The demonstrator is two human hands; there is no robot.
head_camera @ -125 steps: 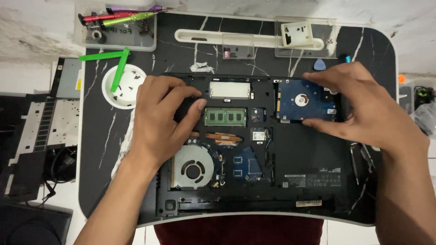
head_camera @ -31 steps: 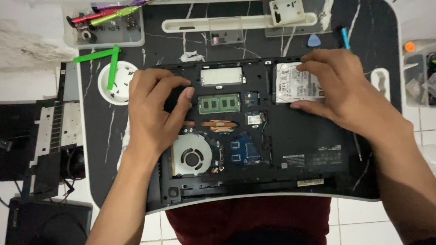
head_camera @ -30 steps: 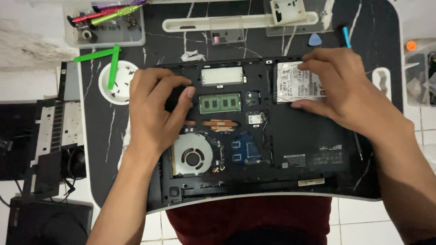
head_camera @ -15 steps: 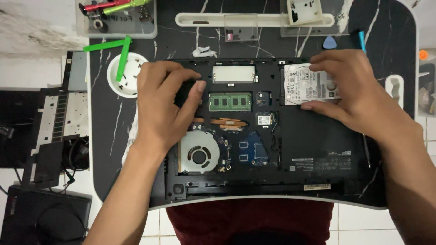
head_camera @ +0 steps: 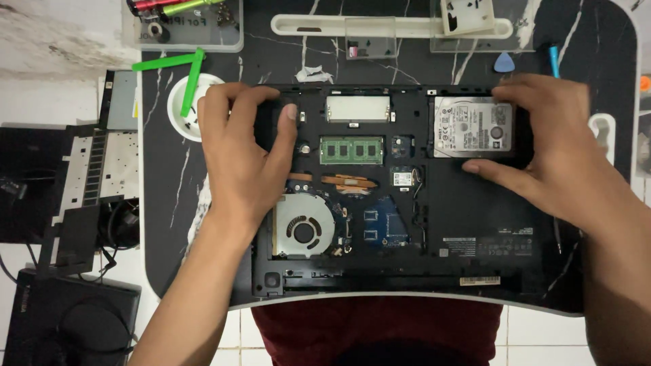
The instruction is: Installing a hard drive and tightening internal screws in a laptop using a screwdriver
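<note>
1. The hard drive (head_camera: 472,127), blue circuit side up a few seconds ago, now lies silver label side up in its bay.
2. The right hand (head_camera: 542,146) now grips it by its top and bottom edges.

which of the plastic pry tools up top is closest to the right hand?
The blue triangular pick, lying on the table just above the right hand. The blue stick tool lies slightly further right; the green pry tools lie far off, beyond the left hand.

Silver hard drive (head_camera: 472,127) flat, label up, in opened laptop (head_camera: 407,203) bay.
</note>
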